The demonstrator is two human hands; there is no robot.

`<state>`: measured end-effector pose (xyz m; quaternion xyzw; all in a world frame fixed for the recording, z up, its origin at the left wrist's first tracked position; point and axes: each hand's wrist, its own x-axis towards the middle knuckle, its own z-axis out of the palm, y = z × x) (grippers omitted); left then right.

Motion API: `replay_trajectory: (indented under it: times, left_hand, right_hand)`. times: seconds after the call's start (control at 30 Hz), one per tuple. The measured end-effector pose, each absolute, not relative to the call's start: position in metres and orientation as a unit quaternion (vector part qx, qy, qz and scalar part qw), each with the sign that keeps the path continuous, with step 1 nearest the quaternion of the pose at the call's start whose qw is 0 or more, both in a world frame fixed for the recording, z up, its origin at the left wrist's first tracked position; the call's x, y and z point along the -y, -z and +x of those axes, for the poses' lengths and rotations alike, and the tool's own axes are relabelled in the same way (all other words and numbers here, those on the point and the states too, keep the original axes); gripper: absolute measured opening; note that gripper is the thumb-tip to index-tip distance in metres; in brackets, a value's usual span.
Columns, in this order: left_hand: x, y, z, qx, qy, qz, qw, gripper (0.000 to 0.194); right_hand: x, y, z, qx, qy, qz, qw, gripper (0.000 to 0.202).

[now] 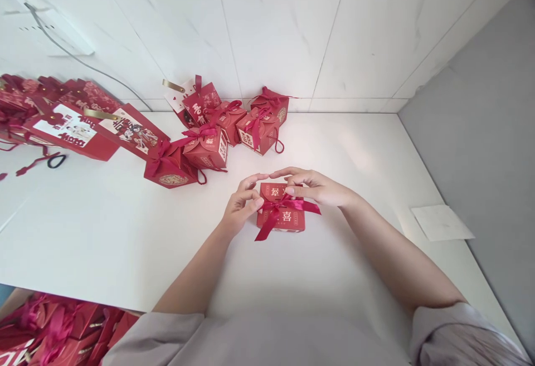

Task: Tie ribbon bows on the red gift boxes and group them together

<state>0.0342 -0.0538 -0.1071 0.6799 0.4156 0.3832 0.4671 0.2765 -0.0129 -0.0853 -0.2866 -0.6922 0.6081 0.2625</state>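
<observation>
A red gift box point(278, 224) with pale printed characters stands on the white table before me. A shiny crimson ribbon point(268, 225) is tied across its top, one tail hanging over the near side and another pointing right. At the box's left edge, my left hand point(242, 204) pinches the left side of the ribbon, thumb against bent fingers. My right hand point(313, 186) reaches over the top from the right, thumb and a finger closed at the ribbon near the knot. Both index fingers stretch out and nearly meet beyond the box. The fingers partly cover the bow loops.
Several finished red boxes with bows point(257, 132) are grouped toward the tiled wall point(276, 32). Red gift bags point(134, 132) stand at the left, with a black loop point(56, 161) nearby. More ribboned boxes point(79, 321) fill a container at lower left. A white sheet point(443, 223) lies at the right edge.
</observation>
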Motion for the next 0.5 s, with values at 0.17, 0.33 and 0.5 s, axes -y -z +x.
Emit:
replay_trajectory:
  times: [0.17,0.33,0.5]
  left_hand:
    - [0.054,0.098,0.030,-0.440,-0.368,0.711,0.406,0.036]
    - [0.060,0.086,0.033,-0.470,-0.352,0.772,0.245,0.033]
    - [0.063,0.080,0.032,-0.467,-0.345,0.813,0.045,0.024]
  right_hand:
    - [0.013,0.083,0.279,0.702,-0.603,-0.275,0.261,0.030]
    - [0.014,0.085,0.277,0.728,-0.572,-0.270,0.265,0.032]
    - [0.013,0.086,0.275,0.748,-0.546,-0.263,0.270,0.033]
